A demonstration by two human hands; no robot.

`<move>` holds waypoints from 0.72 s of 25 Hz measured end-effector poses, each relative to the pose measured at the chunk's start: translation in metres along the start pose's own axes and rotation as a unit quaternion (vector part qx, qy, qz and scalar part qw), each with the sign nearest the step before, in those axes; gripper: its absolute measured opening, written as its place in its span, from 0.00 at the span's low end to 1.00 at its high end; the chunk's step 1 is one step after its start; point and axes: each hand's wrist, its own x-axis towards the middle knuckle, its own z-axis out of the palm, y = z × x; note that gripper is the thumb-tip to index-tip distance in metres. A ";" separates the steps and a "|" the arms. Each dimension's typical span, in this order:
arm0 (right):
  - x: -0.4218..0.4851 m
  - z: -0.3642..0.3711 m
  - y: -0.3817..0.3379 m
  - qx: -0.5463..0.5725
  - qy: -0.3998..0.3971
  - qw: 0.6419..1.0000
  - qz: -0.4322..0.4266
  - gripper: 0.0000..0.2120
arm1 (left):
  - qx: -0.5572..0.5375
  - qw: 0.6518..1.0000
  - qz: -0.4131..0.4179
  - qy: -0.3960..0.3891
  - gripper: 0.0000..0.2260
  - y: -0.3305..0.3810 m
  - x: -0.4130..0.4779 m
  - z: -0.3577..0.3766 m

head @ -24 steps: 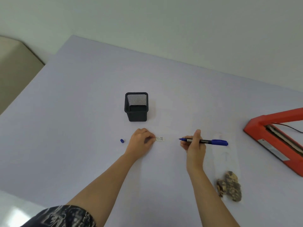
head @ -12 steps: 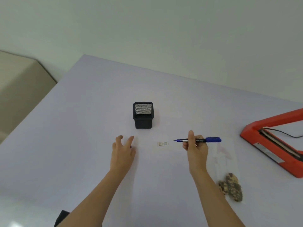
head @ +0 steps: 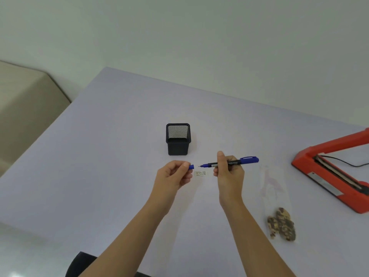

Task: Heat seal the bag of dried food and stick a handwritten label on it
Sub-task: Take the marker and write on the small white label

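My right hand (head: 228, 172) holds a blue pen (head: 231, 162) level above the table, its bare tip pointing left. Pinched in the fingers of my left hand (head: 173, 174) is the small blue pen cap (head: 191, 167), a short gap from the tip. A small white label (head: 201, 173) with handwriting lies flat on the table between and just below both hands. To the right lies a clear plastic bag (head: 273, 194) with brown dried food (head: 282, 223) bunched at its near end.
A black mesh pen holder (head: 178, 139) stands just behind the hands. The red heat sealer (head: 329, 168), its arm raised and a black cord trailing, sits at the right edge. The lavender table (head: 99, 166) ends at the left.
My left hand let go of the label, reached left to the cap on the table, picked it up and brought it back toward the pen tip. The pen rose a little.
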 end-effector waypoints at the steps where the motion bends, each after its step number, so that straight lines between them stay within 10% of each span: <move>1: -0.003 0.001 0.001 -0.001 0.001 1.000 0.001 0.13 | -0.003 1.000 -0.001 0.001 0.06 0.000 -0.001 -0.002; 8: -0.014 0.008 -0.004 0.004 -0.009 1.000 -0.002 0.13 | 0.087 0.995 0.032 -0.024 0.07 0.007 -0.006 0.003; 13: -0.025 0.023 -0.004 -0.001 -0.021 1.000 0.022 0.16 | 0.376 0.911 0.164 0.041 0.18 0.006 -0.005 0.002; 18: -0.033 0.032 -0.004 0.063 -0.029 0.996 0.050 0.18 | 0.389 0.903 0.172 0.065 0.20 0.013 -0.008 0.003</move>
